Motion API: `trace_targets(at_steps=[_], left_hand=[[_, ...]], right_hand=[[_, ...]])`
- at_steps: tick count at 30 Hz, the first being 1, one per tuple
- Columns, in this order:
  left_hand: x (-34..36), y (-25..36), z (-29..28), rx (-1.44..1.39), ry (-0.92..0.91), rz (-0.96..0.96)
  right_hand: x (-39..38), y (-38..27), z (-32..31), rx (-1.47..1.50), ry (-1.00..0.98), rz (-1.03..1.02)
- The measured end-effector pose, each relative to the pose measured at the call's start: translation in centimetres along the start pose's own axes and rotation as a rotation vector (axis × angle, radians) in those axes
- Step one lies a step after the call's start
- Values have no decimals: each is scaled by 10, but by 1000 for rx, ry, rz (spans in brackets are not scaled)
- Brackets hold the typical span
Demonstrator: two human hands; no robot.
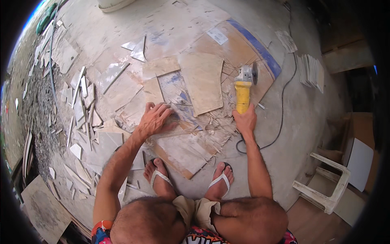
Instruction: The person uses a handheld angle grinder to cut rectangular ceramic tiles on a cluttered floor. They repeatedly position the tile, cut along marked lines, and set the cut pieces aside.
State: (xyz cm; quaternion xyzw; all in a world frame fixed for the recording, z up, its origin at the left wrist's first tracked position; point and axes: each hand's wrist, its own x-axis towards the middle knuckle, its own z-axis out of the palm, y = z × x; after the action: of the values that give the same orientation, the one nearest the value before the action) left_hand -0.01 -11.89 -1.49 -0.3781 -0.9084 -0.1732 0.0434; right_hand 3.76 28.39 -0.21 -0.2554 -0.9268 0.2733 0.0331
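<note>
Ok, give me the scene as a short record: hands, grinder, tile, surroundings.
Left hand: open, palm down; contact below unclear
Right hand: gripping the grinder by its yellow body
Disc: at the grinder's far end, apart from the tile
Tile: flat, left of the grinder
Cord: looped by the right forearm, then off to the right
Scraps: piled at left

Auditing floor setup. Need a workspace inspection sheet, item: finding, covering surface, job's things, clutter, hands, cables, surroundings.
Surface: dusty grey concrete floor, partly covered by flat brown sheet with blue edging.
Job's things: yellow-and-grey angle grinder with round disc; large beige tile piece left of it.
Clutter: pale broken tile shards heaped on the left.
Hands: right hand grips grinder's yellow body; left hand empty, fingers bent, contact below unclear.
Cables: thin black cord loops across floor on the right.
Surroundings: worn off-white square frame and narrow beige tiles in a row, right side.
</note>
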Motion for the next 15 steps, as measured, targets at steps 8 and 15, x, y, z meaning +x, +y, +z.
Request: trace_targets(at_steps=[8,15], left_hand=[[25,-13,6,-16,63,-39],[47,-22,11,-45,108,-73]], right_hand=[[3,0,-1,50,25,-32],[7,-5,1,53,36,-73]])
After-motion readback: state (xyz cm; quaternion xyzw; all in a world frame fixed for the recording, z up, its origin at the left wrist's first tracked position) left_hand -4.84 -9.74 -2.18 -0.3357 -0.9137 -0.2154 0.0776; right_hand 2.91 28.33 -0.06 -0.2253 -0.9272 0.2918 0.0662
